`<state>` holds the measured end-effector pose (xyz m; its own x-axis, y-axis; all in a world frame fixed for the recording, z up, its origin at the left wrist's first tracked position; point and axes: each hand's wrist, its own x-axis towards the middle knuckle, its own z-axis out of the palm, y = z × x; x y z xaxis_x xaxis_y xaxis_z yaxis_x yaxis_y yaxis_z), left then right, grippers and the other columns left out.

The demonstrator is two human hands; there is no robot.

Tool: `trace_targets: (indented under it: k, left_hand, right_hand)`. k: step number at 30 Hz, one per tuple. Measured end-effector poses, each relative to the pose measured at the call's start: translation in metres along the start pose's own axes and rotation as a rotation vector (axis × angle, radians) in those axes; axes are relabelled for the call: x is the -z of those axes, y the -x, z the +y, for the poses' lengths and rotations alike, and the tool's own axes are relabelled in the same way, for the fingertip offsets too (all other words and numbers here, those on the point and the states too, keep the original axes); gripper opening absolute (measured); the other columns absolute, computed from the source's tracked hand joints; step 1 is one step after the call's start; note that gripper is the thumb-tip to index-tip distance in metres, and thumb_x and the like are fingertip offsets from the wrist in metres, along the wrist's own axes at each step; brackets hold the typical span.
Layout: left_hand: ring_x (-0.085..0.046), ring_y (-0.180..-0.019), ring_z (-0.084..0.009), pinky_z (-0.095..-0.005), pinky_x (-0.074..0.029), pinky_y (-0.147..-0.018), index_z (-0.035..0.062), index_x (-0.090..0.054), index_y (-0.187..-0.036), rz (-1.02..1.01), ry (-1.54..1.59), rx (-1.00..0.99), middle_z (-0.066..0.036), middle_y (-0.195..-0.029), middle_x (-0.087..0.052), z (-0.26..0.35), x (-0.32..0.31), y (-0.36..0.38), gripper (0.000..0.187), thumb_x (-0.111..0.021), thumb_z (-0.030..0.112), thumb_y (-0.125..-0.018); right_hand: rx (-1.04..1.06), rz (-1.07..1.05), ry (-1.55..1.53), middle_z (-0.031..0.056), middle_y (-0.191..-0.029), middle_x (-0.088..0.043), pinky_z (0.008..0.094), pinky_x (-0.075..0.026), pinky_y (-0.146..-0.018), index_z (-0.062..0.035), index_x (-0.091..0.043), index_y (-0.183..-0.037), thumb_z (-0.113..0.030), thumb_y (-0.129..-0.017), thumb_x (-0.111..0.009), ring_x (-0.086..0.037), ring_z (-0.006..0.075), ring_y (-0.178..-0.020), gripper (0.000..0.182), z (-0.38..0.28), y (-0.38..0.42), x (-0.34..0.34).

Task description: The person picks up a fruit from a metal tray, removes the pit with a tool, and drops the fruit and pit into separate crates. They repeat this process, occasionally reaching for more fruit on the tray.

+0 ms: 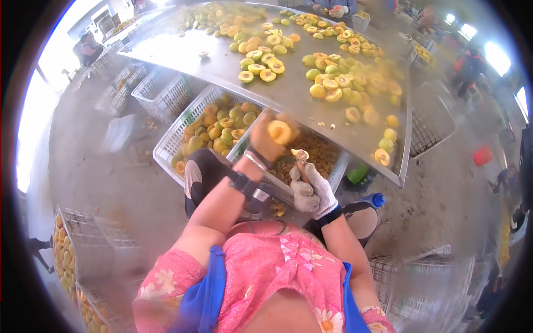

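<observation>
My left hand (268, 137), blurred by motion, has its fingers wrapped round a yellow peach half (279, 132), cut face up. Just to its right, my right hand (308, 191) wears a whitish knitted glove and grips a short tool with a brownish handle (303, 169). At the tool's tip sits a small yellow and brown piece (300, 154), perhaps fruit flesh. Both hands are above a crate (340, 166) of brownish scraps at the table's near edge. Left of it stands a white crate (166, 145) filled with peaches (217, 130).
A metal table (216, 61) ahead carries many peach halves (261, 69), some in a row along its right edge. White crates (162, 97) stand at left, with more near my lower left and lower right. A blue bottle (376, 200) lies by my right knee. Another person's hands (337, 11) show across the table.
</observation>
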<state>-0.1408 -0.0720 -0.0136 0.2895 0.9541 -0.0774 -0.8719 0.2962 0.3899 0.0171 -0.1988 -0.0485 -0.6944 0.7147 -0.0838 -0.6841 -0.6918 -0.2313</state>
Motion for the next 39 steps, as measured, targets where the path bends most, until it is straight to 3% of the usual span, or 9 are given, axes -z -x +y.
trace_targets:
  k: [4, 6, 14, 20, 25, 27, 29, 33, 39]
  left_hand:
    - [-0.067, -0.098, -0.0219, -0.0332, -0.053, -0.083, 0.0039, -0.071, -0.103, 0.172, -0.961, -0.507, -0.014, -0.111, -0.07, 0.088, 0.053, -0.029, 0.022, -0.059, 0.022, -0.096]
    - [-0.066, -0.102, -0.0245, -0.0344, -0.052, -0.089, 0.0033, -0.071, -0.107, 0.223, -1.684, -1.023, -0.014, -0.111, -0.07, 0.11, 0.049, -0.033, 0.022, -0.064, 0.016, -0.091]
    - [-0.055, -0.127, -0.035, -0.0404, -0.044, -0.107, 0.0121, -0.056, -0.135, -0.117, -2.003, -0.613, -0.018, -0.138, -0.056, 0.005, -0.004, -0.147, 0.053, -0.065, 0.033, -0.087]
    - [-0.054, -0.125, -0.0404, -0.0417, -0.044, -0.107, 0.0166, -0.056, -0.136, -0.13, -2.119, -0.08, -0.02, -0.139, -0.054, -0.043, -0.068, -0.186, 0.056, -0.066, 0.033, -0.083]
    - [-0.064, -0.109, -0.0374, -0.0427, -0.052, -0.094, 0.011, -0.056, -0.129, -0.115, -2.315, -0.081, -0.021, -0.121, -0.062, -0.052, -0.042, -0.202, 0.054, -0.07, 0.027, -0.08]
    - [-0.065, -0.104, -0.0306, -0.0388, -0.053, -0.091, 0.0082, -0.056, -0.126, -0.307, -2.184, -0.041, -0.016, -0.116, -0.063, -0.045, -0.036, -0.206, 0.051, -0.07, 0.025, -0.08]
    - [-0.062, -0.095, -0.0191, -0.032, -0.054, -0.086, 0.0052, -0.055, -0.123, -0.149, -1.446, -0.022, -0.007, -0.11, -0.062, -0.039, -0.032, -0.187, 0.045, -0.069, 0.018, -0.082]
    - [-0.064, -0.101, -0.0219, -0.0366, -0.055, -0.089, 0.0053, -0.052, -0.128, -0.184, -0.71, 0.12, -0.009, -0.112, -0.063, -0.019, -0.036, -0.136, 0.034, -0.051, 0.01, -0.094]
    - [-0.062, -0.112, -0.028, -0.0413, -0.054, -0.096, 0.0032, -0.05, -0.13, -0.251, -0.346, 0.089, -0.012, -0.12, -0.062, -0.008, -0.009, -0.05, 0.039, -0.039, 0.031, -0.105]
  right_hand:
    - [0.348, 0.402, -0.073, -0.0032, -0.064, -0.045, 0.0256, -0.027, -0.034, -0.0126, -0.058, -0.107, -0.05, -0.102, -0.051, -0.035, 0.0083, -0.039, 0.038, -0.006, -0.002, 0.014]
    - [0.347, 0.522, -0.065, -0.0045, -0.063, -0.044, 0.0256, -0.027, -0.035, -0.014, -0.058, -0.102, -0.051, -0.102, -0.051, -0.035, 0.0079, -0.04, 0.038, -0.007, -0.007, 0.016]
    - [0.262, 0.638, 0.056, -0.0058, -0.063, -0.052, 0.0242, -0.029, -0.036, -0.0175, -0.06, -0.095, -0.054, -0.099, -0.055, -0.039, 0.0085, -0.039, 0.037, -0.006, -0.023, 0.013]
    - [0.279, 0.573, 0.042, -0.0027, -0.062, -0.055, 0.0268, -0.031, -0.035, -0.0144, -0.059, -0.097, -0.051, -0.1, -0.055, -0.041, 0.0113, -0.037, 0.037, -0.011, -0.016, 0.016]
    - [0.292, 0.586, 0.071, -0.0016, -0.062, -0.054, 0.0271, -0.031, -0.035, -0.0139, -0.057, -0.098, -0.051, -0.1, -0.054, -0.042, 0.0119, -0.037, 0.037, -0.011, -0.013, 0.014]
    - [0.292, 0.611, 0.106, -0.0022, -0.062, -0.054, 0.0264, -0.03, -0.035, -0.0149, -0.057, -0.099, -0.052, -0.1, -0.054, -0.042, 0.0114, -0.038, 0.037, -0.011, -0.012, 0.008]
    - [0.301, 0.645, 0.142, -0.0027, -0.063, -0.054, 0.026, -0.03, -0.035, -0.0158, -0.058, -0.099, -0.053, -0.099, -0.055, -0.042, 0.0107, -0.038, 0.037, -0.012, -0.013, 0.002]
    - [0.35, 0.644, 0.272, -0.0037, -0.063, -0.054, 0.0244, -0.03, -0.035, -0.0173, -0.059, -0.102, -0.052, -0.099, -0.057, -0.043, 0.0098, -0.04, 0.035, -0.006, -0.011, 0.005]
    - [0.477, 0.739, 0.787, -0.0021, -0.065, -0.053, 0.0231, -0.034, -0.039, -0.0139, -0.058, -0.102, -0.048, -0.101, -0.054, -0.048, 0.0073, -0.045, 0.034, 0.0, -0.012, -0.001]
